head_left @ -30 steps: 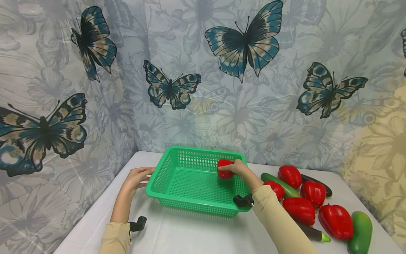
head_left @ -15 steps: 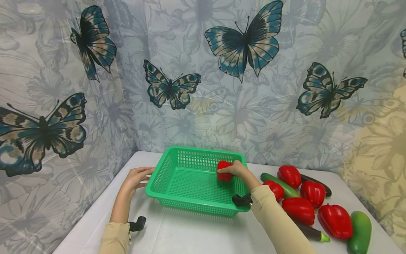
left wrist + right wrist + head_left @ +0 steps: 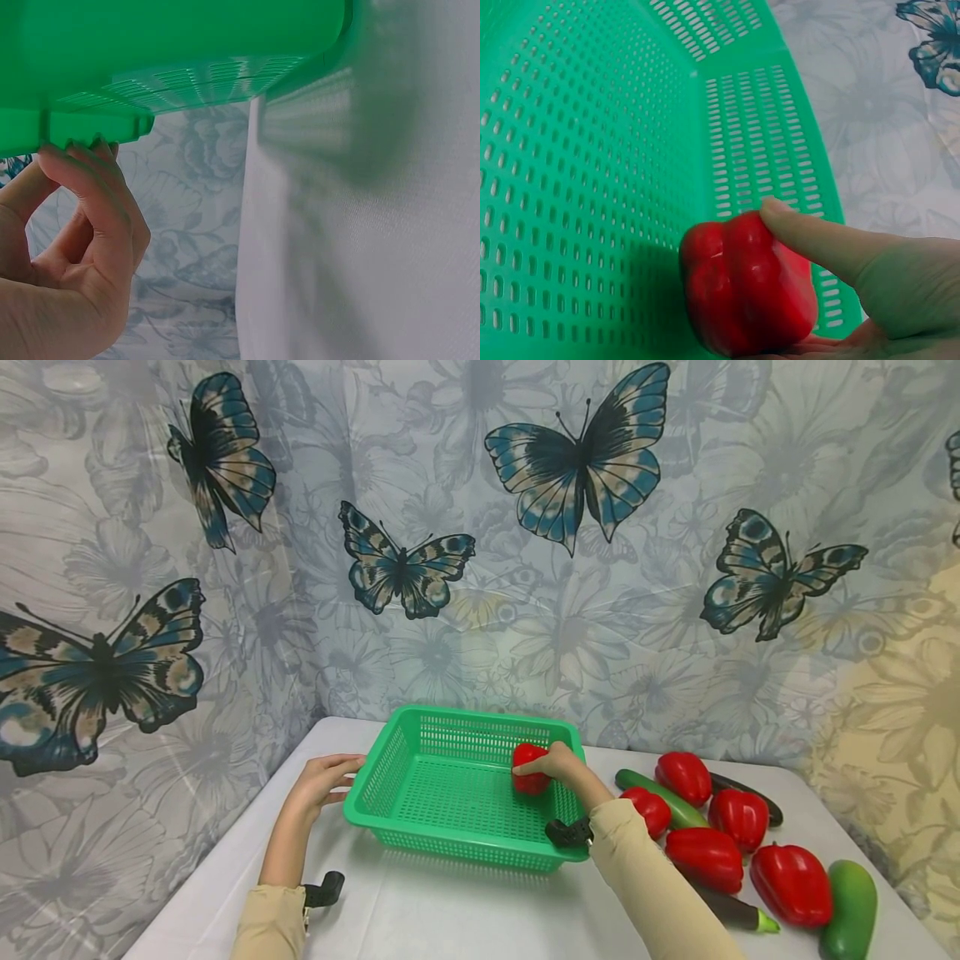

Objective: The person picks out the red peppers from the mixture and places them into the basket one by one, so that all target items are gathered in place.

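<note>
A green plastic basket (image 3: 465, 793) with slotted walls stands on the white table. At its left end my left hand (image 3: 324, 782) grips the rim, with the thumb and bent fingertips at the edge in the left wrist view. My right hand (image 3: 564, 766) reaches over the basket's right end and holds a red bell pepper (image 3: 530, 770) low inside it. In the right wrist view, the thumb lies along one side of the bell pepper (image 3: 742, 289) and the other fingers are mostly hidden beneath it.
To the right of the basket lie several red bell peppers (image 3: 705, 858), a green cucumber (image 3: 678, 810), dark eggplants (image 3: 731, 910) and a thick green vegetable (image 3: 850, 906). A butterfly-patterned curtain (image 3: 465, 668) hangs behind the table.
My right hand has lowered the bell pepper slightly toward the basket floor and a little nearer to me. My left hand has stayed at the rim.
</note>
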Demonstrator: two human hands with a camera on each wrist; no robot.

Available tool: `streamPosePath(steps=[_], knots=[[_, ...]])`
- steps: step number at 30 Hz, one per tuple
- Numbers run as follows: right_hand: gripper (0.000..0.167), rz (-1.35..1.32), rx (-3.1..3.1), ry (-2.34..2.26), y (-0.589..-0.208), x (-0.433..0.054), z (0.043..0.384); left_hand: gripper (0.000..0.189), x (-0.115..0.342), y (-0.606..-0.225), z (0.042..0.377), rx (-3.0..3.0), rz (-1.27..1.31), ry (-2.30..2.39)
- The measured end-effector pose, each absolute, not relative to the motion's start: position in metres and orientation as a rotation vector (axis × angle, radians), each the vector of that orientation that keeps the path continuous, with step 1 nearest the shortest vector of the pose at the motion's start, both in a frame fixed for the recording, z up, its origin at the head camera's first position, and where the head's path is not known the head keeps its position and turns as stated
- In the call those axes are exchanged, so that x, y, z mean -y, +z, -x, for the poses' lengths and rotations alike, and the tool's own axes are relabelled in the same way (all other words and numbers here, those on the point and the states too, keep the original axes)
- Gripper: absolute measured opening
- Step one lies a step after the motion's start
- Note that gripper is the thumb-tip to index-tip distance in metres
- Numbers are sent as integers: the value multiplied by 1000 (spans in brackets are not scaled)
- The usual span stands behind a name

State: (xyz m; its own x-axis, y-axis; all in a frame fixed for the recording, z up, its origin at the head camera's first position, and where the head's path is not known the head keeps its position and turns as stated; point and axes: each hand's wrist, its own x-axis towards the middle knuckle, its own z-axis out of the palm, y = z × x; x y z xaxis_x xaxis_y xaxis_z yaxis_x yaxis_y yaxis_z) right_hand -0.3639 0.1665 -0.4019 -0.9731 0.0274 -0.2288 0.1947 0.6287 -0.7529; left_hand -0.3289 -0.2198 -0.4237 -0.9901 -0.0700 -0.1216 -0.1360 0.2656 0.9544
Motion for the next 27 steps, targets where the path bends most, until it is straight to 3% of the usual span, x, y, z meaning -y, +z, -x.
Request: streamPosePath(steps=[19,27], knots=[[93,-244,-2622,-1269,-409,-162,366,51,220,-424,328,-2453,205,1858],[80,-229,-2632,-1287,-407,-162,365,51,222,-425,330,-2446,192,1860]])
